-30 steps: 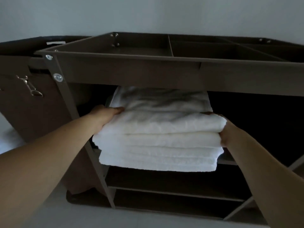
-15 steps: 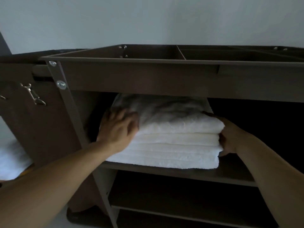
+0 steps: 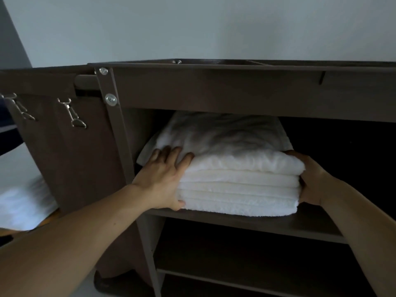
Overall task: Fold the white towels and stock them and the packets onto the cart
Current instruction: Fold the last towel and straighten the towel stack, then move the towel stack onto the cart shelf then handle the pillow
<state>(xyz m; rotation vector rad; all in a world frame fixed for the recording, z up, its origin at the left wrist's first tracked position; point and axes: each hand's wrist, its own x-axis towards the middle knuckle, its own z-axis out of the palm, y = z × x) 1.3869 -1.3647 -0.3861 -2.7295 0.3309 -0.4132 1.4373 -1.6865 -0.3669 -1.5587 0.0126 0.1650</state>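
Evidently stocking: folded white terry towels (image 3: 240,189) sit stacked on the dark brown cart shelf (image 3: 310,225); left grip (image 3: 162,179) presses them flat-fingered, right grip (image 3: 311,182) clasps their end. Next: release, withdraw.

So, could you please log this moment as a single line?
left hand: flat on towel stack, left end | right hand: gripping right end | towel stack: resting on cart shelf
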